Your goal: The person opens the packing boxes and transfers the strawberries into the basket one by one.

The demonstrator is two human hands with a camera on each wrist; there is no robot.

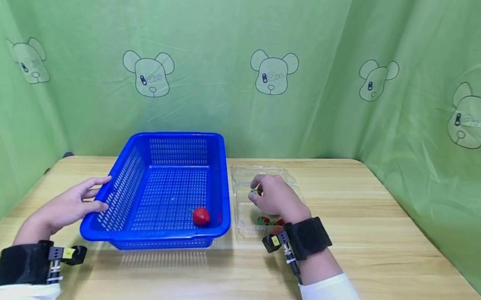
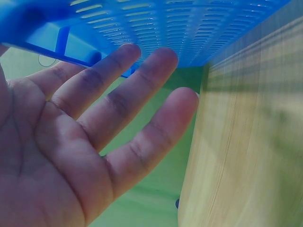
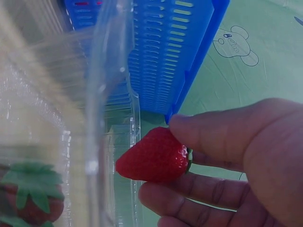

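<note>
A blue plastic basket [image 1: 167,235] stands on the table with one red strawberry [image 1: 201,216] in its near right corner. My left hand [image 1: 69,204] touches the basket's left side, its fingers nearly straight in the left wrist view. Over a clear plastic box [image 1: 239,210], my right hand [image 1: 277,194] pinches a strawberry [image 3: 154,156] between thumb and fingers, near its leafy end. The head view shows only a bit of that strawberry's green leaves. More strawberries [image 1: 263,221] lie in the near part of the box, partly hidden by the right wrist.
The wooden table [image 1: 373,246] carries the basket and box side by side, the box to the right. Green curtains [image 1: 219,27] with mouse-head prints hang behind and at both sides of the table.
</note>
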